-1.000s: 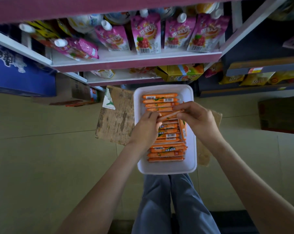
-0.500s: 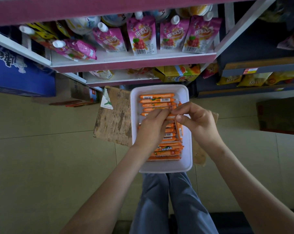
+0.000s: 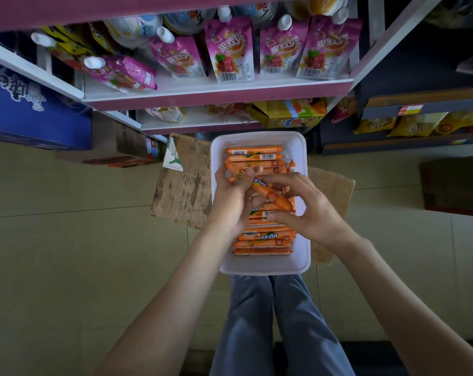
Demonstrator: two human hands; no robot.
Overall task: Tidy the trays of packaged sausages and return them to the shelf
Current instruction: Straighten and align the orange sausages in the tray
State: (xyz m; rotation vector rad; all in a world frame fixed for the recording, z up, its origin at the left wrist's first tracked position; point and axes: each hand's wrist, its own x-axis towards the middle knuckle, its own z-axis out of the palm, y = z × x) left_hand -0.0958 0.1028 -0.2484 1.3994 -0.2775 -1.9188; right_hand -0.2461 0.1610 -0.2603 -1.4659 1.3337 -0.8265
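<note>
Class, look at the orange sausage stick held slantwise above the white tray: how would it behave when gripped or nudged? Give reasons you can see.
The sausage stick looks straight though gripped near one end, so probably fairly stiff. Its round shape suggests it may roll if laid loose in the tray. The glossy wrapper could be slippery.

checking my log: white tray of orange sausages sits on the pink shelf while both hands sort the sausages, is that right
Not quite. The head view shows the tray on cardboard in front of the shelf, not on it. The rest holds: the left hand and right hand both grip sausages in the tray.
</note>
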